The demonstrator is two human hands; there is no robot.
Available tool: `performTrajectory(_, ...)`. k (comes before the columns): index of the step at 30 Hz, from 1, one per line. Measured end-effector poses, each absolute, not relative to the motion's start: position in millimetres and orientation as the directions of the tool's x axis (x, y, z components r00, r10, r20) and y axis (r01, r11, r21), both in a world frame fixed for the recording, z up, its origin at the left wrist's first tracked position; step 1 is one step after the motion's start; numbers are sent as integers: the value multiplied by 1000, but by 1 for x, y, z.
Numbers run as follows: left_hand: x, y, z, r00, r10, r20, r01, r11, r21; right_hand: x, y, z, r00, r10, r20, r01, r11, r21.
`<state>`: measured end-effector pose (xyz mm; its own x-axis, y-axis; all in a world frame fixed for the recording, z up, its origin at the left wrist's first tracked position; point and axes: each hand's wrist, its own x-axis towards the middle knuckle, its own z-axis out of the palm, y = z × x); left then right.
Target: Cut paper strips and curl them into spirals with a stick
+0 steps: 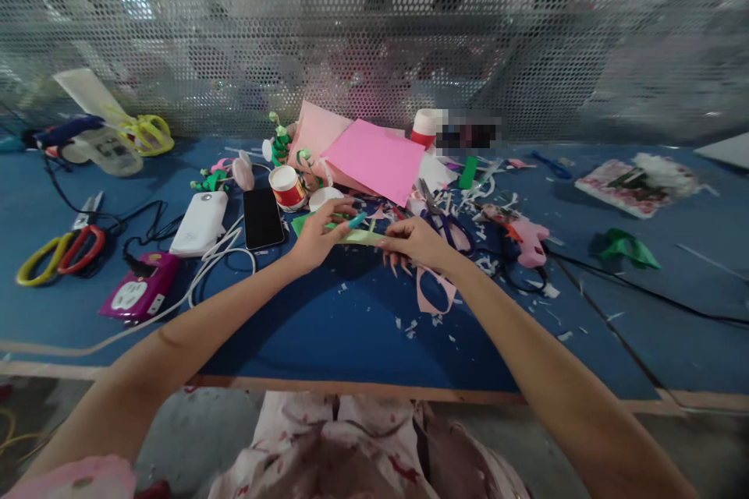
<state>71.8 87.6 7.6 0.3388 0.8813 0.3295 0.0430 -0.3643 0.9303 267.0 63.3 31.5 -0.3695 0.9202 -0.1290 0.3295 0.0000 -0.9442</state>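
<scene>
A pale green strip (361, 237), seemingly paper, is stretched between my two hands above the blue table. My left hand (321, 235) pinches its left end, and a small turquoise piece (356, 220) shows at the fingertips; I cannot make out what that is. The right end is gripped by my right hand (420, 242), fingers pressed together. Darker green paper (299, 224) shows just left of my left hand. Beyond my right hand lie dark-handled scissors (449, 224). A pink paper cutout with a round hole (434, 292) lies below that hand.
Pink sheets (378, 160) lie behind my hands, beside a red-and-white cup (286, 189). To the left are a black phone (263, 218), a white device (200, 224), a purple power socket (140, 288) and scissors (62, 256). A pink glue gun (531, 240) and scraps lie right.
</scene>
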Motion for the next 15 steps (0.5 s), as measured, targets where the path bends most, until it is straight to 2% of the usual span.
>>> performTrajectory(3, 74, 82, 9, 517, 827, 221, 103, -317, 943, 268, 64, 31, -308, 946, -97, 325, 9, -946)
performTrajectory(8, 79, 75, 3, 447, 882, 149, 180, -252, 951, 269, 64, 32, -252, 966, -55, 216, 1, -976)
performTrajectory(10, 80, 75, 3, 387, 911, 145, 121, -206, 971, 268, 64, 32, -208, 977, -42, 120, -17, -993)
performTrajectory(15, 83, 74, 9, 207, 963, 171, -226, -123, 966, 268, 69, 30, -129, 992, 0, -204, -27, -979)
